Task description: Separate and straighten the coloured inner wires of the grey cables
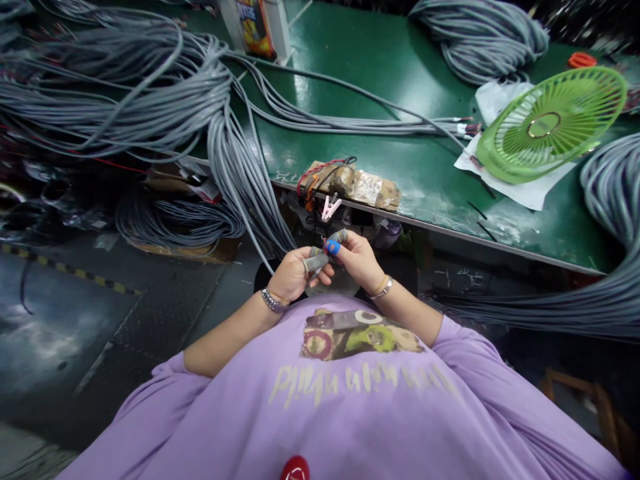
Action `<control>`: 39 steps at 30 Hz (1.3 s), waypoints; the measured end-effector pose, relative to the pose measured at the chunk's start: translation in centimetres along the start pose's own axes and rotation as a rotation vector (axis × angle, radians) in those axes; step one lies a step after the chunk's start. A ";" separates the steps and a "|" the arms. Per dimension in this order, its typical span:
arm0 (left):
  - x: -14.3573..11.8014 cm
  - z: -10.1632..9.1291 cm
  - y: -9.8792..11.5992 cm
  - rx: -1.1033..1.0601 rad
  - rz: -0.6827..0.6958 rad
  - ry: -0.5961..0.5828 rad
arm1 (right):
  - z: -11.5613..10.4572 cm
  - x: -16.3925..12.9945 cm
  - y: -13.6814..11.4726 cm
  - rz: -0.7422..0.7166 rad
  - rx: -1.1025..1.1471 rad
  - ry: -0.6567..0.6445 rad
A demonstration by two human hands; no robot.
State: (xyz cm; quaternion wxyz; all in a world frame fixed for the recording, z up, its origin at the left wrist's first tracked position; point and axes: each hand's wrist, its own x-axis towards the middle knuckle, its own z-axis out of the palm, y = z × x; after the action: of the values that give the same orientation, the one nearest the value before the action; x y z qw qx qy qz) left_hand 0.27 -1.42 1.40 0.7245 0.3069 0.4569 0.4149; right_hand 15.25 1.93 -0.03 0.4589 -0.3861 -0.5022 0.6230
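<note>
Purple T-shirt (350,400) nearest the camera, pale print across the chest, letters too distorted to read, a colour graphic above it. Grey cable bundle (240,173) spills off the left end of the green table (400,60), thick and many-stranded, one strand running down to the hands just off the table's front edge. Left hand (295,275) curled nearly closed, grey finger cots on the fingertips, pinching the grey cable end; metal watch on the wrist. Right hand (357,259) also curled, blue cot on one fingertip, touching the same cable end, tips meeting the left hand's; bangle on the wrist. What exactly sits between the fingertips is too small to tell. Green fan (550,127) lies tilted near the table's right end. Pink clip (330,208) hangs at the front edge. Box (256,27) at the far edge, writing unreadable.
</note>
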 end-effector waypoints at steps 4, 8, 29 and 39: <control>0.1 0.1 -0.3 0.003 0.084 0.100 | 0.0 0.0 0.0 0.011 -0.011 0.010; 0.1 0.2 -0.4 -0.074 0.273 0.273 | 0.0 -0.5 -0.2 0.044 -0.039 -0.061; -0.5 -0.3 -0.4 0.248 0.085 0.075 | 0.1 0.2 -0.5 -0.040 -0.129 -0.177; -0.7 0.0 -0.9 0.115 0.255 0.228 | -0.9 0.4 -0.2 0.276 0.279 0.044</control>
State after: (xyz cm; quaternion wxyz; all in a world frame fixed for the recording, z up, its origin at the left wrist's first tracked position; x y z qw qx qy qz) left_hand 0.39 -2.48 0.92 0.5908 0.3544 0.5165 0.5084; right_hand 16.06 2.60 -0.02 0.4290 -0.3972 -0.3431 0.7352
